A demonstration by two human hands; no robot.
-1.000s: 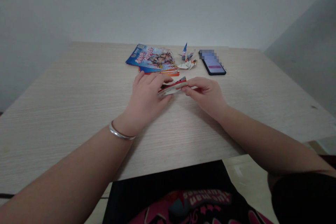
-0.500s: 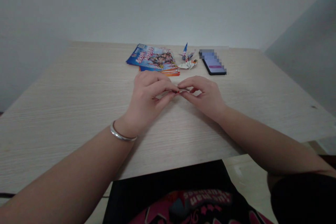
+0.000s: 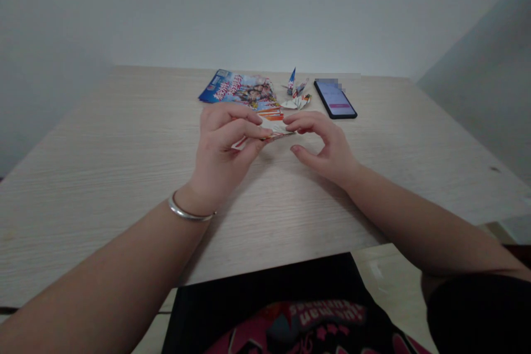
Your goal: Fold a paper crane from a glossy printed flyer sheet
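My left hand [image 3: 222, 152] pinches a small folded piece of printed paper [image 3: 271, 128] between thumb and fingers, lifted a little above the wooden table [image 3: 124, 138]. My right hand [image 3: 323, 144] touches the paper's right end with its fingertips, the thumb held apart below. A silver bangle [image 3: 186, 211] sits on my left wrist. Most of the paper is hidden by my fingers.
Behind my hands lie a stack of colourful printed sheets [image 3: 240, 91], a finished folded paper crane [image 3: 296, 94] and a black phone [image 3: 335, 99] with a lit screen. A grey wall stands behind the table, whose near edge is close to my lap.
Both hands have risen from the table with the folded paper. The paper has been turned and pressed between the fingers, and my right thumb has come away from it.
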